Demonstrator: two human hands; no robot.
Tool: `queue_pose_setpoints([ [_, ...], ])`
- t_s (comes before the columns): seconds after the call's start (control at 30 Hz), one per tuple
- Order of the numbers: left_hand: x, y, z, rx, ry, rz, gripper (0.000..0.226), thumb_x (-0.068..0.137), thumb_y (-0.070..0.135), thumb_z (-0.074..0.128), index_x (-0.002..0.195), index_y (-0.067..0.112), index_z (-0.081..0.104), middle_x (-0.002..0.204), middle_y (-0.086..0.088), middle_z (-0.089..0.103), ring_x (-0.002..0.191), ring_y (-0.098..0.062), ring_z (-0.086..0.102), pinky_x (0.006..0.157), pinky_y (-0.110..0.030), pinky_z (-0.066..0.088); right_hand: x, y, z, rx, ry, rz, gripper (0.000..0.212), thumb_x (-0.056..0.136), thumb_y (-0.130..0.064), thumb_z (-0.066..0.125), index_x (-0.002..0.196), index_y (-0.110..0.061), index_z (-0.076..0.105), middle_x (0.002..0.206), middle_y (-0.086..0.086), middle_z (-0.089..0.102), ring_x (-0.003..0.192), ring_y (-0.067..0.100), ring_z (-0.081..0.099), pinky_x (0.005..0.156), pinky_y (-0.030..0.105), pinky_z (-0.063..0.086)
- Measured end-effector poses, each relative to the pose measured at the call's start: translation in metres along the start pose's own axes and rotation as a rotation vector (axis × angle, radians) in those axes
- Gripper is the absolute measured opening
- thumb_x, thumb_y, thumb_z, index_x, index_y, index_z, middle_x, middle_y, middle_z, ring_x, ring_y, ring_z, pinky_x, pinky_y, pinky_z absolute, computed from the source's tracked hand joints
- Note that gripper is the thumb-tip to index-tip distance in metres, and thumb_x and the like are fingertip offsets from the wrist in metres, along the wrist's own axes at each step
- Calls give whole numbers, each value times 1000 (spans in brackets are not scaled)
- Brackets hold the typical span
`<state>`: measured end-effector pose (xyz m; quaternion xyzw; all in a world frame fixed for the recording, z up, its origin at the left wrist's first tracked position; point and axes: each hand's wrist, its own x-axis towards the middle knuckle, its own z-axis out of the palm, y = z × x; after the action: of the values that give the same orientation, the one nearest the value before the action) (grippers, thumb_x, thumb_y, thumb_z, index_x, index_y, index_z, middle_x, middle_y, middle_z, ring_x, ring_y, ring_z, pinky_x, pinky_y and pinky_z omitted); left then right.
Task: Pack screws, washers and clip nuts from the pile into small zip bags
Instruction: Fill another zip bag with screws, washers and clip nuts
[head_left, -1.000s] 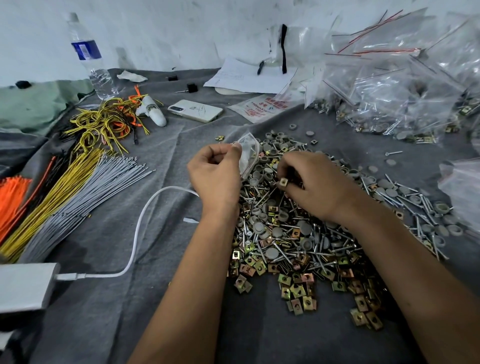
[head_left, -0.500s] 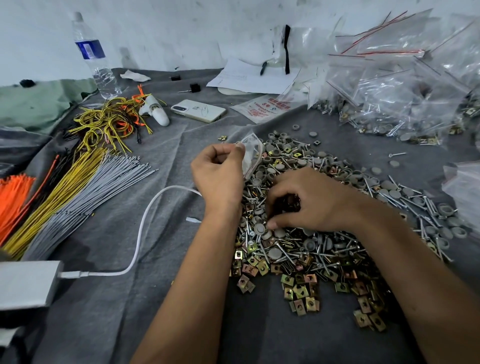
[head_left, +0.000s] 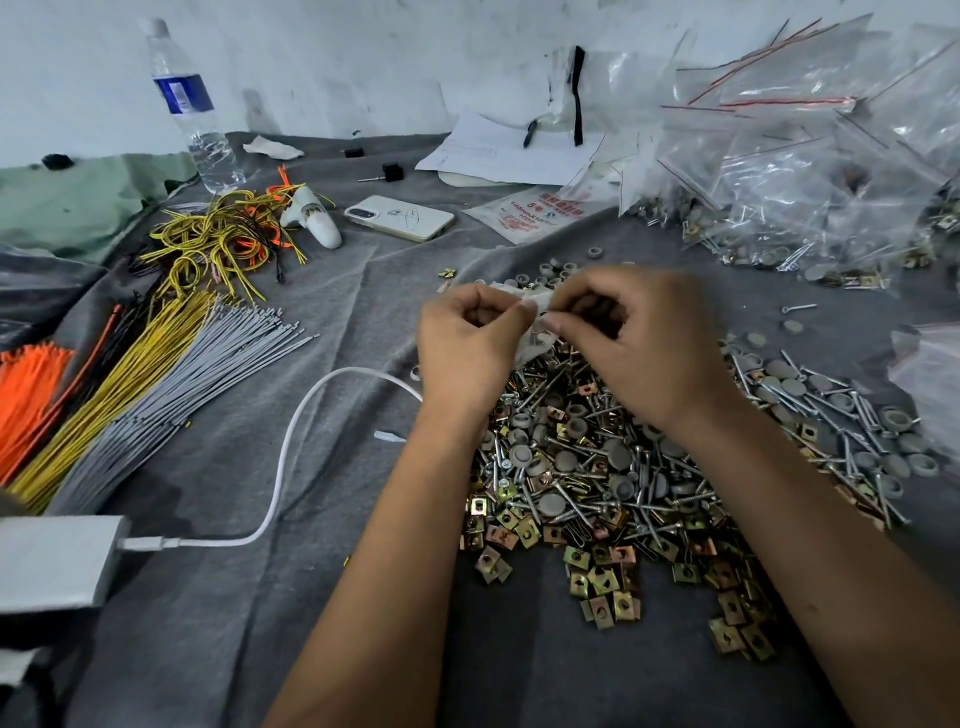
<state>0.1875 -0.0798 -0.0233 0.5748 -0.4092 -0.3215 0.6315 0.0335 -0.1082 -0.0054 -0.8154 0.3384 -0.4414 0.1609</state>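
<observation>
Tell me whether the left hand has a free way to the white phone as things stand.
Probably not right away: the left hand is pinching the small zip bag. Otherwise only bare grey cloth lies between it and the phone.

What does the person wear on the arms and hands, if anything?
Nothing shows: the left hand and the right hand have no gloves, rings or watch, and both forearms are bare, with no sleeves in view up to the picture's edge.

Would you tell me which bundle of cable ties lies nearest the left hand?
The grey bundle; it lies closest to the left hand, with the yellow and orange bundles farther out.
</observation>
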Motion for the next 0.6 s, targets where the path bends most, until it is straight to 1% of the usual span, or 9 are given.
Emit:
queue_pose_setpoints([
  [0.1,0,0,-1,-15,17,-18,14,89,6,78,76,8,72,68,-14,64,63,-26,55,63,-40,44,1,0,5,-45,-25,22,21,86,-14,81,105,-11,77,90,-3,74,79,1,67,74,16,55],
  [0.17,2,0,-3,-50,69,-39,15,89,6,77,75,10,71,66,-11,62,62,-25,53,62,-39,45,0,0,5,-14,40,22,20,86,-15,80,105,-11,74,90,-6,71,80,-2,65,73,13,53],
  [0.23,4,0,-4,-81,148,-48,18,88,7,78,72,13,71,63,-4,61,59,-20,52,60,-32,45,-2,1,3,-10,63,-1,16,87,-16,79,101,-13,72,89,-9,69,80,-6,64,72,10,52],
  [0.27,5,0,-4,-96,192,-45,19,88,7,78,72,13,70,63,-1,62,58,-15,52,58,-28,45,-2,1,3,-36,8,-28,15,86,-16,80,100,-15,73,90,-11,68,81,-6,63,75,11,53],
  [0.33,7,1,-4,-142,266,-43,16,87,4,76,74,11,71,68,-3,64,61,-14,53,59,-27,45,-5,1,7,-110,-233,-103,17,85,-19,80,102,-19,76,96,-16,62,85,0,59,85,20,51],
  [0.4,8,0,-5,-177,299,-49,12,86,3,75,76,8,71,72,-8,66,65,-18,55,63,-32,46,-7,-2,15,-176,-463,-164,20,87,-25,79,107,-26,78,103,-19,53,102,2,49,93,26,44],
  [0.43,8,-1,-5,-181,302,-52,12,85,2,75,76,9,71,72,-7,66,65,-17,55,64,-33,46,-8,-3,20,-226,-529,-184,23,87,-29,78,110,-29,77,109,-17,53,110,4,46,97,28,43],
  [0.53,8,-2,-6,-168,291,-44,13,85,3,75,74,10,71,70,-5,67,66,-17,57,66,-33,49,-6,-3,26,-292,-581,-174,26,87,-35,78,112,-34,75,130,-8,54,128,11,44,108,32,43],
  [0.6,7,-1,-5,-160,286,-39,15,86,3,76,73,10,70,67,-4,64,64,-17,54,64,-33,46,-5,-3,26,-275,-559,-162,19,85,-34,80,104,-34,77,127,-8,57,126,11,46,105,33,45],
])
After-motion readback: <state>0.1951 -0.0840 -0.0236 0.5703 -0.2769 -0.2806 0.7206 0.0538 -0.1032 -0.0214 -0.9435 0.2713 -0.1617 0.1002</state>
